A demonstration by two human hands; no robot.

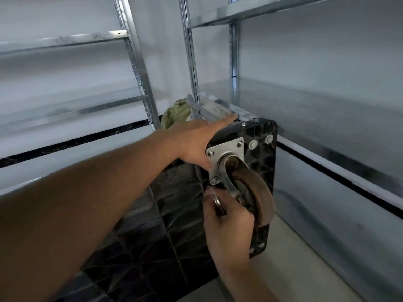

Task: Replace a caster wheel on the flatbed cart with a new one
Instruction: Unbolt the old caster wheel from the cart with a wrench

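The light is cool, soft and even, with no clear source in view, so the grey shelves look flat and washed out and only weak shadows lie under their edges. Motion blur smears the shelves on the left and the right hand, while the plate and the wheel are sharper, and the black cart shows small pale glints on its ribs. The wide lens bends the posts and the shelf lines toward the edges, and the near left arm looms large and dim.
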